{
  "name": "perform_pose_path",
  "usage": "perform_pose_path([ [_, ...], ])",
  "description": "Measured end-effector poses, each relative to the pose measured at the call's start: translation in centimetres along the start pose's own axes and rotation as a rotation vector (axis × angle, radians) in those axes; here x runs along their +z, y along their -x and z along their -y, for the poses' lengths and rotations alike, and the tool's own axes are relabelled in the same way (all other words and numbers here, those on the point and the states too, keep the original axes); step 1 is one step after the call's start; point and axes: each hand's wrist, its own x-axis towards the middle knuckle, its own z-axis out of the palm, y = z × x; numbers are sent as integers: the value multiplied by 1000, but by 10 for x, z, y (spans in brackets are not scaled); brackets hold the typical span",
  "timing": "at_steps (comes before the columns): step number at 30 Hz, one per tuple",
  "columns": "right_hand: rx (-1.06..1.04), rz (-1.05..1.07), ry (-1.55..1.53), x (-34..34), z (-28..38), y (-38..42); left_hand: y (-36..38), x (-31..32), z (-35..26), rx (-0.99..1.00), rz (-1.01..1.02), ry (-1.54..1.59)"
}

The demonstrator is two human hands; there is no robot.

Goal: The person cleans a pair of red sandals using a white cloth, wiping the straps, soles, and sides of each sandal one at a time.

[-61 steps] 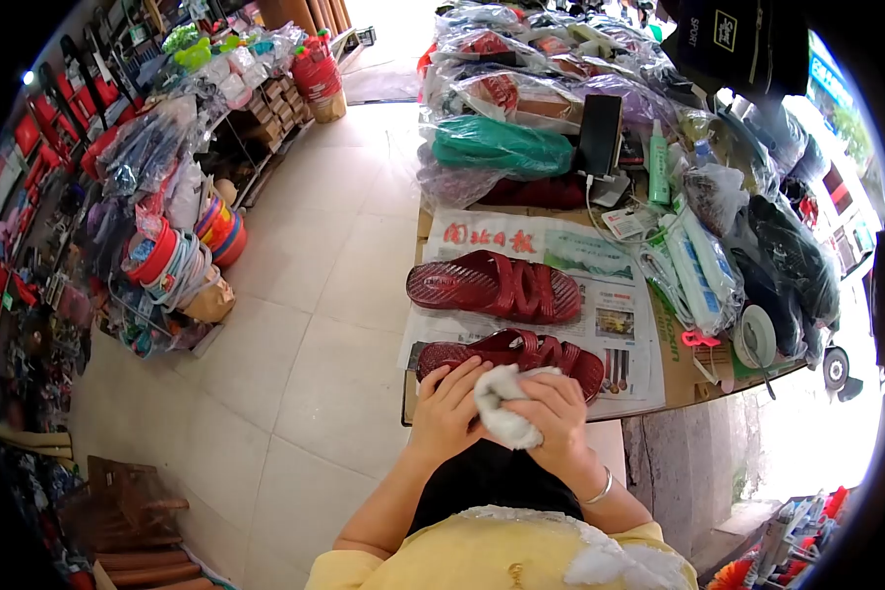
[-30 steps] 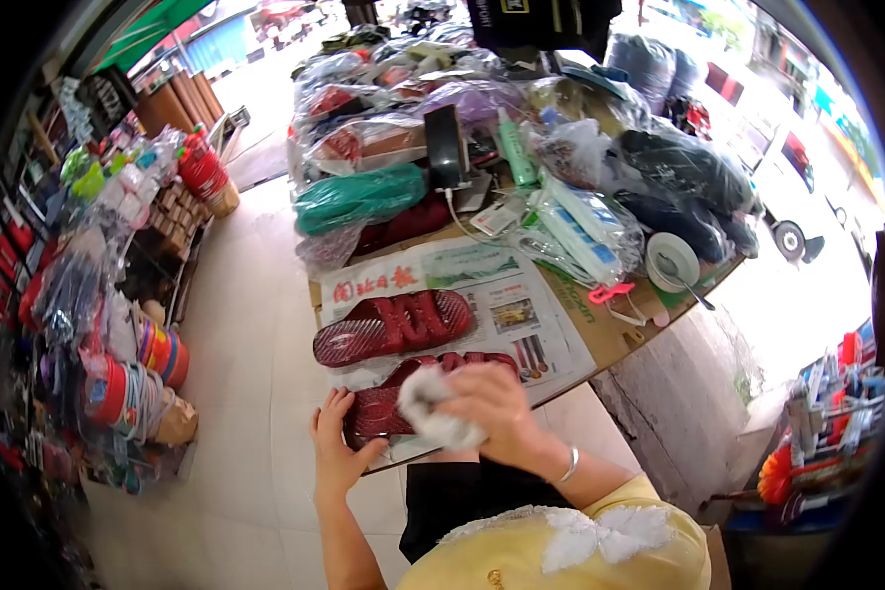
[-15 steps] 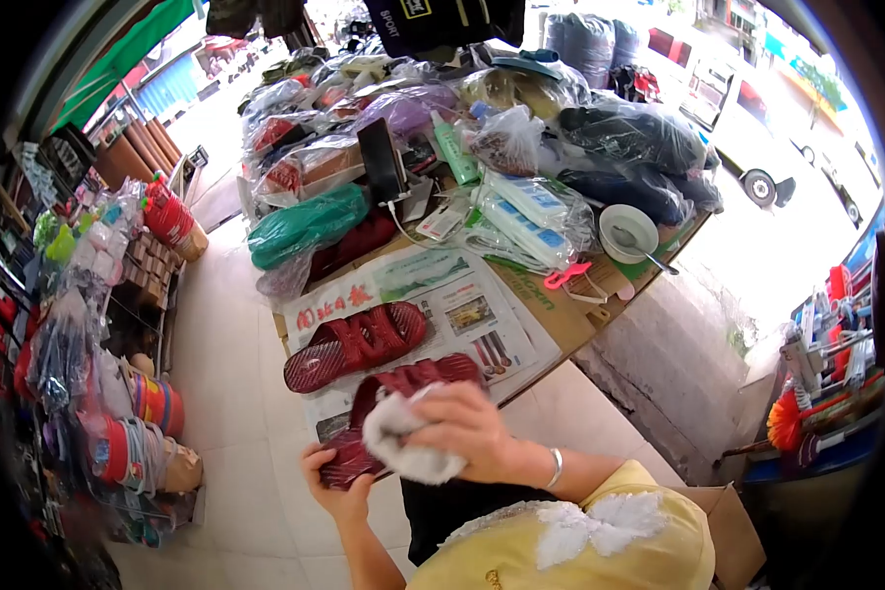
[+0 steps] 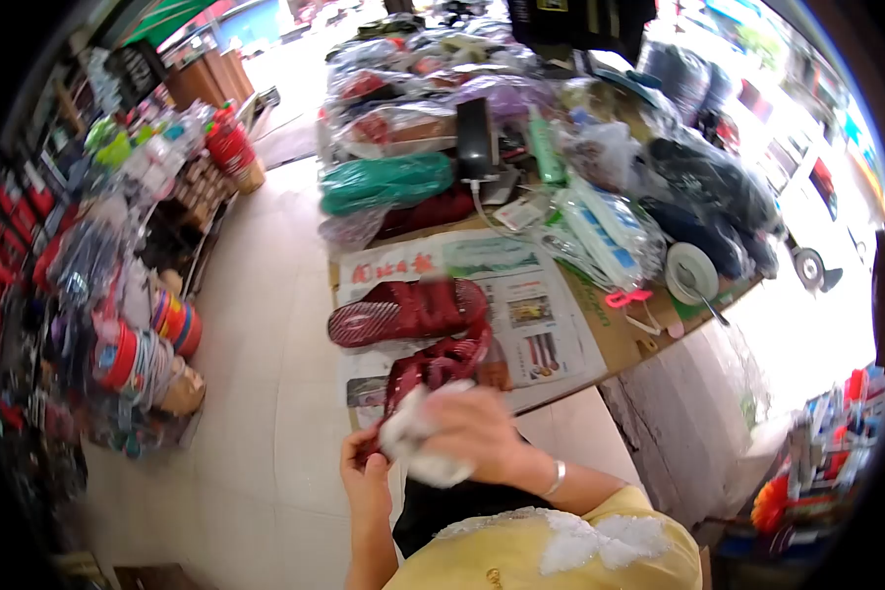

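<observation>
Two dark red sandals are at the near edge of a table. One sandal (image 4: pixel 403 313) lies flat on a newspaper (image 4: pixel 551 305). The other sandal (image 4: pixel 433 362) is nearer to me, and my left hand (image 4: pixel 366 470) grips its near end between thumb and fingers. A white cloth (image 4: pixel 418 438) is bunched in my right hand (image 4: pixel 482 433), pressed over the near part of that same sandal and hiding it. Motion blurs the cloth and my right hand. A bracelet circles my right wrist.
Behind the newspaper are a green plastic-wrapped bundle (image 4: pixel 388 184), a phone (image 4: pixel 474 138) on a cable, a green tube (image 4: pixel 544 147) and many bagged goods. A white bowl (image 4: pixel 690 272) with a spoon stands at the right. Shelves of wares line the left; a red bottle (image 4: pixel 231 147) stands there.
The view has turned, so the table sits further right. The held sandal is angled more steeply toward me, and the cloth has shifted along its near end.
</observation>
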Motion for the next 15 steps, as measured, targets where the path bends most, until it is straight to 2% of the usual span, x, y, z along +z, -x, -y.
perform_pose_path([
  [1, 36, -80, 81, -13, -12, -5, 2, 1, -2, 82, 124, 32],
  [3, 162, -172, 330, -37, -28, -9, 5, 0, -4, 64, 191, 22],
  [4, 228, -74, 380, -47, -32, -12, 5, 1, -3, 44, 224, 57],
  [9, 147, 52, 91, 8, -6, 10, 8, 8, 0, -34, 252, 199],
  [11, 71, 169, -59, 21, 19, 4, 9, 2, 8, -106, 157, 277],
  [13, 57, 294, -226, 18, 29, -9, 6, -5, 3, -93, 197, 217],
  [15, -20, 260, -189, 16, 15, -8, 8, -6, 3, -102, 258, 217],
])
